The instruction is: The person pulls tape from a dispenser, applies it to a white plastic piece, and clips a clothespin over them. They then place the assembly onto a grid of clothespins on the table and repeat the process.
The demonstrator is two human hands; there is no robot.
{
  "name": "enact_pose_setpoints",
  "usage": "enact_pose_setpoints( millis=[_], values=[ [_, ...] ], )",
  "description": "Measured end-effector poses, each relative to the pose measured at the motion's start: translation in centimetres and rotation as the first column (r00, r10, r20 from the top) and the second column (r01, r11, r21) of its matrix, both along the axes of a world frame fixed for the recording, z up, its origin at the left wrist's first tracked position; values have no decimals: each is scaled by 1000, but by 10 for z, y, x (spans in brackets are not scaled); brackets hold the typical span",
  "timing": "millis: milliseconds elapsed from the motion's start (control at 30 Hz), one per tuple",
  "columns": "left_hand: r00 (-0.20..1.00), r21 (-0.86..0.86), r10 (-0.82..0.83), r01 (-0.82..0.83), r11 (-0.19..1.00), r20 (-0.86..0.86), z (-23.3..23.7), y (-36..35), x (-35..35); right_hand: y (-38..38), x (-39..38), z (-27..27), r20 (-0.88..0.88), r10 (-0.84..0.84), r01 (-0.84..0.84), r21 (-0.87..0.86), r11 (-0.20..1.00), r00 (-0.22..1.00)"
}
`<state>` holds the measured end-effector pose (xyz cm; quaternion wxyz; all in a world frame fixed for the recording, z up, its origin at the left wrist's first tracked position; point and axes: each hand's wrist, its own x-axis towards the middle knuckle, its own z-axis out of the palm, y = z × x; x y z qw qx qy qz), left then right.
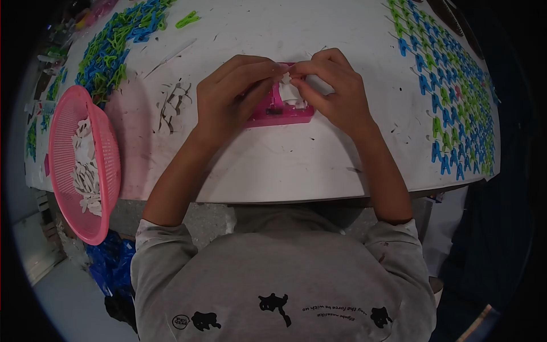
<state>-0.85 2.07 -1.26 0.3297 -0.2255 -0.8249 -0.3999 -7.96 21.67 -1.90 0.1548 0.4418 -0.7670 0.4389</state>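
Note:
A bright pink tray-like box (282,120) lies on the white table in front of me, with small white pieces (292,95) in its right part. Over its far side my left hand (236,85) and my right hand (336,85) meet at the fingertips. The left thumb and index finger are pinched together, and the right ones close in from the other side. Whatever sits between the fingertips is too small and hidden to make out. The left hand covers much of the box's left part.
A pink basket (109,171) holding white pieces tilts at the table's left edge. Green and blue clothespins (114,48) are heaped at back left, with one green clothespin (188,19) apart. Rows of blue and green clothespins (456,108) cover the right side. Dark scraps (174,105) lie left of my hands.

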Motion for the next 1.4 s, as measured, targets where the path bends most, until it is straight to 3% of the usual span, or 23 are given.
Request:
enact_pose_setpoints(
  millis=[133,500,667,933,1400],
  values=[
    [1000,92,7,-7,996,6,-2,1,-2,-1,0,0,14,-4,4,-7,1000,1000],
    [992,68,23,-31,997,125,1,-5,1,2,-1,-1,11,-20,20,17,1000,1000],
    [973,59,35,-50,997,227,3,-8,1,4,-4,-2,-115,9,-2,59,998,993],
    [953,10,60,-66,998,295,-2,-5,-1,8,-6,-3,-170,-8,32,140,990,985],
    [966,-75,56,-38,996,254,-3,-6,-4,16,-8,-2,-169,-2,39,218,975,986]
  ],
)
